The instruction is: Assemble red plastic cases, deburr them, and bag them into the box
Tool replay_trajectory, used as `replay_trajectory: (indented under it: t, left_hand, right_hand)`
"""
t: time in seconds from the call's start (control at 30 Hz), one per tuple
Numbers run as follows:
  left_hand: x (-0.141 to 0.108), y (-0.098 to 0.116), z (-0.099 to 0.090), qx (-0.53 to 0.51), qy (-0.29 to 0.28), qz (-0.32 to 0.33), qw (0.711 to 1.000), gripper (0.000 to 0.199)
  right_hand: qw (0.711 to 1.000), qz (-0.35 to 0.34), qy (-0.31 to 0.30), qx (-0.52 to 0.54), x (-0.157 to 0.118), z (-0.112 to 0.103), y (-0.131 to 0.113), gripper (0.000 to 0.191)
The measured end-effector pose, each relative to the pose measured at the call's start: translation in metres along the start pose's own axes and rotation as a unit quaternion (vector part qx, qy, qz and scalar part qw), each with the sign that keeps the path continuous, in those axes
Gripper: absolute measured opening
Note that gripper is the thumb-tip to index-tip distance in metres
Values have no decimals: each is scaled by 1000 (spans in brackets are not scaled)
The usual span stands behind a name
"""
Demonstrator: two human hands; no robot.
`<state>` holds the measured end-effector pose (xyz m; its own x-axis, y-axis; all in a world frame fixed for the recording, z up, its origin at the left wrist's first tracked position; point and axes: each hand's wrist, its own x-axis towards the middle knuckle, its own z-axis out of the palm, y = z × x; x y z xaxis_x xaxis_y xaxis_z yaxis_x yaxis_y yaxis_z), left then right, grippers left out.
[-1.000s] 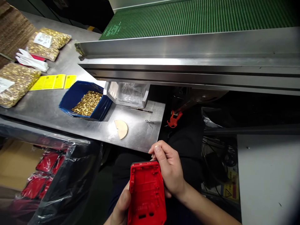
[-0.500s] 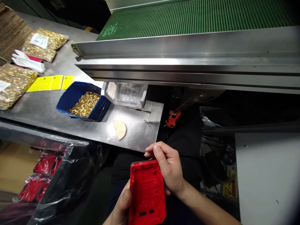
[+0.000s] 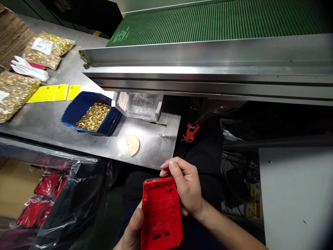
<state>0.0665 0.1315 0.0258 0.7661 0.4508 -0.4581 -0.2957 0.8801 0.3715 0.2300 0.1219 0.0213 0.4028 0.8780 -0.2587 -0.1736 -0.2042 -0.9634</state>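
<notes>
At lower centre, the red housing (image 3: 161, 211), its near end cropped by the bottom edge, hides most fingers of the left hand (image 3: 133, 227). The left edge cuts off a bag of gold-coloured pieces (image 3: 19, 91). Print on the yellow labels (image 3: 49, 93), upper left, is too small to read.

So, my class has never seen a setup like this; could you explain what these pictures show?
There is no robot here: a person works with two bare hands. Every picture comes from one camera worn on the head, looking forward and down. The left hand holds an open red plastic shell; the right hand is at its upper right edge, and whether it grips anything is hidden. Ahead, on a metal table, stand a blue bin of small gold-coloured pieces and a grey bin with clear plastic inside. Near them lies a pale, roughly half-round piece. Beyond the metal rail is a green ribbed surface.
</notes>
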Motion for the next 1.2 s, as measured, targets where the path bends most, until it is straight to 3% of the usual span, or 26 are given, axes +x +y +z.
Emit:
replay_trajectory:
  t: [0.07,0.27,0.33,0.43,0.47,0.5,0.57,0.6,0.67,0.8,0.97,1.07,1.2]
  left_hand:
    - [0,-1,0,2,-16,4,1000,54]
    - [4,-3,1,-13,-36,45,998,73]
    - [3,-1,0,-11,-26,40,999,70]
    - [1,2,-3,18,-19,2,1000,65]
    - [0,3,-4,20,-20,-4,1000,64]
    - [-1,4,-6,13,-24,-4,1000,65]
    - [-4,4,-9,-8,-30,13,999,65]
    - [-5,4,-11,-17,-31,24,999,66]
    - [-8,5,-16,-23,-26,39,999,69]
    - [-12,6,-23,-55,-33,24,998,67]
    - [-17,0,-23,-127,-53,-23,990,59]
    - [-20,-6,-22,-138,-41,-28,989,57]
    - [-23,-13,-27,-115,-5,-24,993,63]
  right_hand:
    - [1000,5,12,5,-1,-1,2,33]
    - [990,-41,124,-53,10,-10,11,33]
    - [994,-43,80,-56,11,-13,8,29]
    - [993,-49,-94,-59,8,-16,3,32]
    - [989,-54,-123,-63,6,-18,4,34]
    - [989,-57,-117,-67,5,-21,7,37]
    - [995,-51,-13,-87,9,-29,16,42]
    - [991,-44,44,-122,14,-33,22,45]
    - [968,-42,90,-229,31,-40,36,43]
    - [926,-63,29,-371,81,-34,56,16]
    - [913,-54,4,-404,123,-10,65,14]
    - [921,-41,-14,-388,120,-10,61,7]
    - [948,-2,-69,-310,81,-27,41,21]
